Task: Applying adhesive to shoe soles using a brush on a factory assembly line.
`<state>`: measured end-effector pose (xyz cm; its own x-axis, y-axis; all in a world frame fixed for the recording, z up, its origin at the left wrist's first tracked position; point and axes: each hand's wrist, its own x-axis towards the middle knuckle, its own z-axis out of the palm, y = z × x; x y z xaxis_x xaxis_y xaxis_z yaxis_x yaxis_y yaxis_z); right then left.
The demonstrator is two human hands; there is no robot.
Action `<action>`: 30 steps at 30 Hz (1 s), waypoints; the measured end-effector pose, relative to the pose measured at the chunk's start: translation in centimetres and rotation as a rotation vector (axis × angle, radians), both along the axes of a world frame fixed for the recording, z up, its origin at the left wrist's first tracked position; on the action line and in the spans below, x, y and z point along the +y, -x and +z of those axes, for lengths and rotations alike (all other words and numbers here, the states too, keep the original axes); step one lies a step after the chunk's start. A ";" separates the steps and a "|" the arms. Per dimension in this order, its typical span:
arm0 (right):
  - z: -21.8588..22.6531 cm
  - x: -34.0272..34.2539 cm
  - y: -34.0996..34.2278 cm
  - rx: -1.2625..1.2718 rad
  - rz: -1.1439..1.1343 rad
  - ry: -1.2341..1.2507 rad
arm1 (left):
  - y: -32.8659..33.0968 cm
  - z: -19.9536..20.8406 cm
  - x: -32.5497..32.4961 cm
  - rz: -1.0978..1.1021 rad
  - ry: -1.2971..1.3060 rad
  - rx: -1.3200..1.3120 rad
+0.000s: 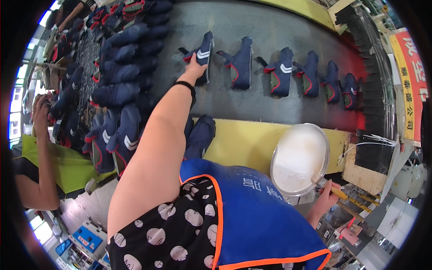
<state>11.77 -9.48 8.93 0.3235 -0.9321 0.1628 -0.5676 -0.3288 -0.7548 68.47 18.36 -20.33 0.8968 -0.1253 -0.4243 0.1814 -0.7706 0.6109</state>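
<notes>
With my left arm stretched far forward, my left hand [195, 70] grips a navy shoe upper [204, 50] with white stripes and red trim at the left end of a row on the dark belt. Thumb and fingers are closed on its near side. At lower right, my right hand [327, 194] is closed round a brush [338, 192] with a yellow handle. Its head end is at the rim of a round bowl [273, 173] holding white liquid [299, 155]; the bristles are hard to see. Several similar uppers, such as a striped one [281, 74], lie along the belt to the right.
Navy shoe uppers [121, 74] are heaped at left, and another upper [201, 135] lies near my apron. A yellow ledge [243, 135] edges the belt [180, 22]. Dark strips [373, 67] hang at the belt's right end. A co-worker's arm [42, 148] is at far left.
</notes>
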 end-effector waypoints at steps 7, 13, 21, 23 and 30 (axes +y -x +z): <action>-0.3 -1.4 -4.3 -0.041 0.177 -0.025 | 8.0 13.2 2.3 -0.123 0.354 0.186; -1.0 -1.8 -6.1 -0.159 0.335 -0.084 | 13.9 21.8 11.0 -0.224 0.269 -0.030; -1.1 -0.7 -7.8 -0.196 0.358 -0.129 | 7.5 26.5 26.4 0.422 -0.756 -0.488; -0.8 0.0 -6.6 -0.227 0.282 -0.119 | 7.1 29.9 26.5 0.417 -0.855 -0.354; -1.0 0.6 -5.6 -0.169 0.236 -0.104 | 2.2 22.2 35.6 0.304 -0.611 -0.124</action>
